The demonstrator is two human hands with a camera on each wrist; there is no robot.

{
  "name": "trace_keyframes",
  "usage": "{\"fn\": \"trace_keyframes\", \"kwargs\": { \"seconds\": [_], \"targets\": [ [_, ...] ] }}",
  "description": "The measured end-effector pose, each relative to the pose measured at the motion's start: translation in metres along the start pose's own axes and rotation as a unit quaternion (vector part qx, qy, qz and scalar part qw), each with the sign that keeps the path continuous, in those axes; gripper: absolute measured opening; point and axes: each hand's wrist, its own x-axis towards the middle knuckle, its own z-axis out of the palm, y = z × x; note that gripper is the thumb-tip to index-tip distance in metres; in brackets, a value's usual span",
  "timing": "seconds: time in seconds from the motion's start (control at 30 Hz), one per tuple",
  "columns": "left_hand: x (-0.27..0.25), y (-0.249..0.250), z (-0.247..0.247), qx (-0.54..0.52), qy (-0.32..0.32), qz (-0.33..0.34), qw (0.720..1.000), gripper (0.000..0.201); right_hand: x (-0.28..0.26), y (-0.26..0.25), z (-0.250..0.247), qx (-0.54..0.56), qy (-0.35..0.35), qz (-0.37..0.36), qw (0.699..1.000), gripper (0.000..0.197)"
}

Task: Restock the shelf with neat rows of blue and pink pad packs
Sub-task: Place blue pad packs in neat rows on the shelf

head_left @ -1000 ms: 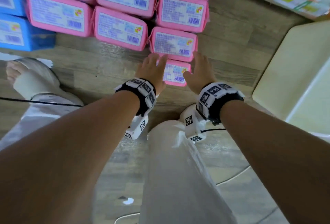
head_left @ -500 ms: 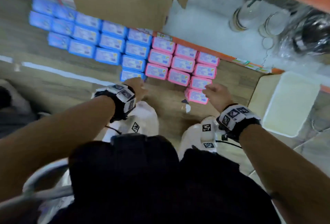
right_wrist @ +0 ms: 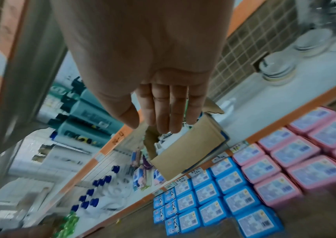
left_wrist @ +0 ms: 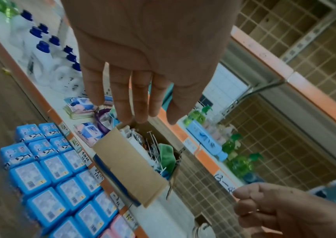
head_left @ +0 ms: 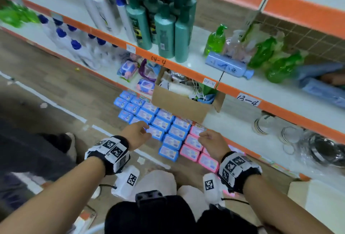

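Blue pad packs (head_left: 160, 127) lie in rows on the wooden floor in front of the lowest shelf (head_left: 242, 131), with pink pad packs (head_left: 192, 149) in rows to their right. My left hand (head_left: 142, 131) hovers over the near blue packs, fingers straight, holding nothing. Over the pink rows hangs my right hand (head_left: 204, 137), relaxed and empty. In the left wrist view the left hand (left_wrist: 138, 112) is bare above the blue packs (left_wrist: 47, 177). The right wrist view shows the right hand (right_wrist: 163, 119) empty above blue packs (right_wrist: 214, 201) and pink packs (right_wrist: 305, 161).
An open cardboard box (head_left: 181, 106) full of odds and ends stands on the lowest shelf behind the packs. Green bottles (head_left: 168, 28) and white bottles (head_left: 80, 47) fill the shelves above. Bowls (head_left: 261, 123) sit to the right. Another person's dark trouser leg (head_left: 37, 149) is at left.
My head has risen from close over the pink packs to a standing view of the shelves. Both hands have left the nearest pink pack and lifted, empty.
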Motion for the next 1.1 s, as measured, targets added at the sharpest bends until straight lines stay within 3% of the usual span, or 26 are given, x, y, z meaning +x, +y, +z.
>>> {"fn": "trace_keyframes", "kwargs": {
  "seconds": [0.1,0.2,0.3,0.4,0.57,0.7,0.93,1.1],
  "targets": [
    [0.006,-0.009,-0.003,0.002,0.0,-0.001,1.0,0.036,0.001,-0.016,0.003,-0.037,-0.01,-0.008,0.999,0.02],
    [0.019,-0.029,-0.002,0.013,-0.035,-0.01,0.999,0.032,0.007,-0.035,0.016,-0.061,0.008,-0.004,0.998,0.019],
    [0.04,-0.068,-0.007,0.019,-0.095,-0.013,0.995,0.027,0.024,-0.06,0.051,-0.071,0.041,0.014,0.997,0.006],
    [0.069,-0.116,-0.05,0.018,-0.125,-0.01,0.992,0.013,0.046,-0.099,0.112,-0.081,0.001,0.039,0.996,0.011],
    [0.11,-0.198,-0.135,0.008,-0.074,-0.052,0.996,0.028,0.081,-0.169,0.2,-0.056,-0.046,0.043,0.996,0.018],
    [0.125,-0.243,-0.162,0.037,-0.102,-0.105,0.989,0.039,0.11,-0.203,0.226,-0.067,-0.051,0.038,0.996,0.022],
    [0.168,-0.263,-0.201,0.047,-0.104,-0.187,0.976,0.038,0.194,-0.235,0.238,-0.07,-0.077,0.025,0.994,0.025],
    [0.225,-0.262,-0.229,0.086,-0.13,-0.193,0.969,0.041,0.258,-0.253,0.259,-0.101,-0.124,0.025,0.987,0.025]
  ]
}}
